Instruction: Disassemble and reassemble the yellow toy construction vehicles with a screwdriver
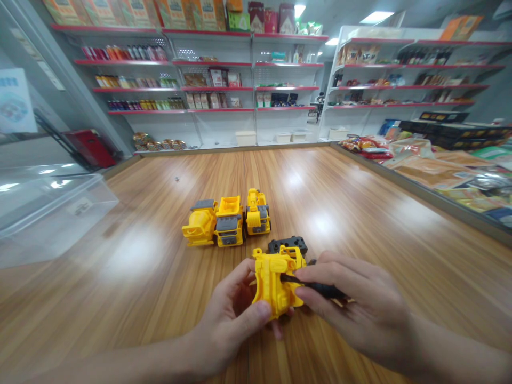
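Close to me, my left hand is closed around a yellow toy vehicle body, thumb on its near side. Between the fingers of my right hand is a black screwdriver, its tip pointing left against the yellow body. Part of the tool is covered by that hand. Just beyond the body lies a black toy chassis on the table. Farther off stand a toy mixer truck, a toy dump truck and another yellow toy construction vehicle, side by side.
The wooden table has a raised edge. A clear plastic box is at the left. Small bits lie far left on the tabletop. Packaged goods are piled on the right, and stocked shelves line the back.
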A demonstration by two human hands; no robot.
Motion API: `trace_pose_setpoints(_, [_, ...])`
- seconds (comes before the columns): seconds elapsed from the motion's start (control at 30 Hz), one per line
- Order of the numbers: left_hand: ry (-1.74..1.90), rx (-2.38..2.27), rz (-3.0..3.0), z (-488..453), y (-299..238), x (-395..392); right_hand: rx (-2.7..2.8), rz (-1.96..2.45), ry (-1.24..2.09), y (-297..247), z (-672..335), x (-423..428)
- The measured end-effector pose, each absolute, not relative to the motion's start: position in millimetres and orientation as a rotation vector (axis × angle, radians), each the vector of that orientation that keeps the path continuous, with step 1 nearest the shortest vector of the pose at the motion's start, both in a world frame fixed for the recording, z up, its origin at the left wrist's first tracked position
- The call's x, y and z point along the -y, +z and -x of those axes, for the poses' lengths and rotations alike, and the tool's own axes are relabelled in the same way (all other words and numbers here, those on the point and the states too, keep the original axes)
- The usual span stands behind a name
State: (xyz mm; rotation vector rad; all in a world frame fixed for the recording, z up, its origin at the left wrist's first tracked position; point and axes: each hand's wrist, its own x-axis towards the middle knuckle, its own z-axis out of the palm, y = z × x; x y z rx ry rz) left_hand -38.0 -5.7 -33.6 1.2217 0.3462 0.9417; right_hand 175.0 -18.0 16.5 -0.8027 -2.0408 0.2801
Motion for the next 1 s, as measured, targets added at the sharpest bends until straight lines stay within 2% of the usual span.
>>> trace_pose_setpoints(0.4, [0.955, -0.368, -1.267, 36.7, -31.4, 5.2, 1.986, 0.954, 0.217, 19.3, -171.6, 17.3])
trace_pose_setpoints(1.0, [0.898, -0.309, -1.126, 37.5, -39.3, 3.9, 1.974, 0.898, 0.109, 17.1, -169.2, 17.9])
